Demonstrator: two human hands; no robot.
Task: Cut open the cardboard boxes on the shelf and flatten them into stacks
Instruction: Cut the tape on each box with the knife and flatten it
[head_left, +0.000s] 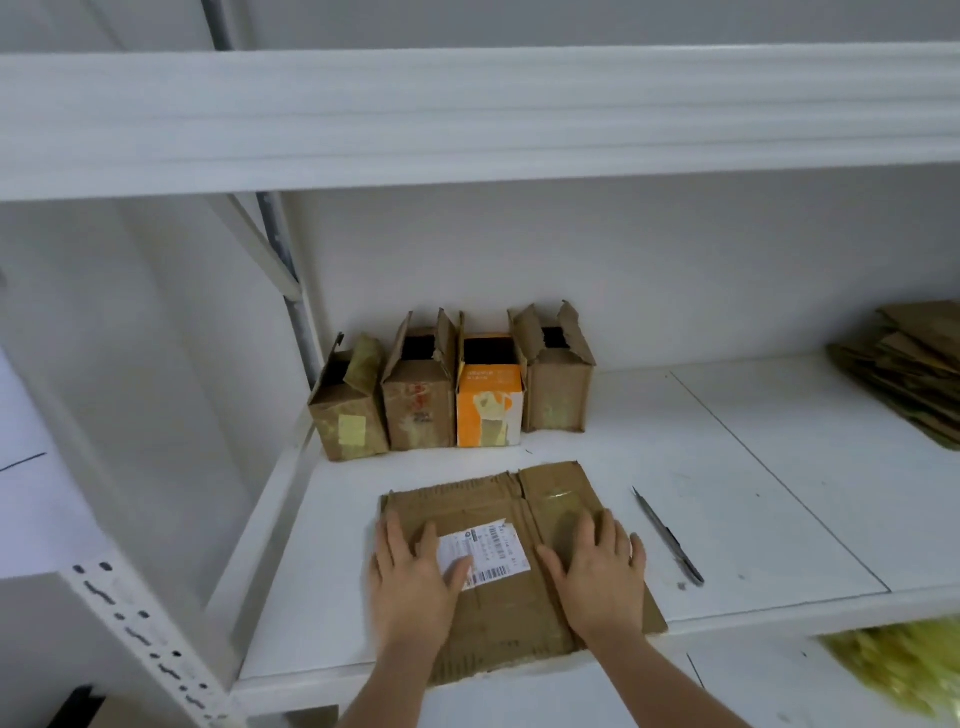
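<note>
On the white shelf (727, 467), near its front edge, a flattened cardboard box (519, 499) lies with a shipping label (493, 551) facing up, and both hands are down on it. Left hand (410, 582) lies flat, fingers straight and spread, thumb over the label's corner; right hand (597, 577) presses flat on the right half, fingers straight too. Neither grips anything, just palms bearing down. This looks like the flattening step: squashing the folds so the sheet lies level. Behind, against the back wall, four small boxes (452, 384) stand upright in a row with flaps open, one of them an orange-and-white box (488, 410). They appear yet to be done. A slim cutting tool (670, 538) lies on the shelf just right of the sheet, untouched. Far right, a stack of flattened cardboard (904, 364) sits well apart. Next move, I'd judge: carry this sheet over to that stack, then pick up the tool and pull one standing box forward.
</note>
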